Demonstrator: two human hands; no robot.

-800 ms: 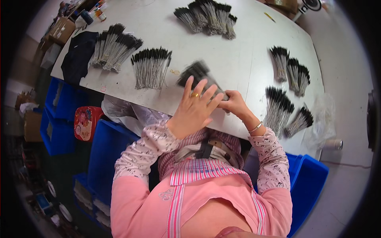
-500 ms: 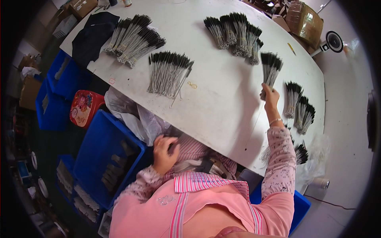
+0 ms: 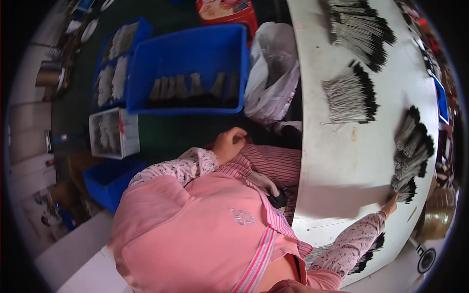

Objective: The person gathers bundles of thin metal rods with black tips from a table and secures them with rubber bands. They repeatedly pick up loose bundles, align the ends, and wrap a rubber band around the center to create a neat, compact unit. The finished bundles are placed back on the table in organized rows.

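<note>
On the table, my right hand (image 3: pixel 389 205) is closed at the wire stems of a small bundle of black-tipped wire brushes (image 3: pixel 406 191). This bundle lies against the near end of a row of similar brush bundles (image 3: pixel 413 146) along the far side. My left hand (image 3: pixel 229 145) rests by my lap over striped cloth, empty, its fingers loosely bent and apart from the thumb. A loose spread of wire brushes (image 3: pixel 349 97) lies nearer the table edge, with a yellowish band (image 3: pixel 354 134) beside it. More brush bundles (image 3: pixel 361 34) lie at the top.
Left of the white table (image 3: pixel 322 166) stand a plastic bag (image 3: pixel 273 73) and a large blue bin (image 3: pixel 188 105) holding bundles. A white bin (image 3: pixel 115 146), smaller blue bins (image 3: pixel 105 178) and a red container (image 3: pixel 229 14) surround it. More brushes (image 3: pixel 373 256) lie beyond my right forearm.
The view has swung left, bringing the bins into the middle. My right hand has brought its brush bundle from apart to against the row. My left hand stays near my lap.
</note>
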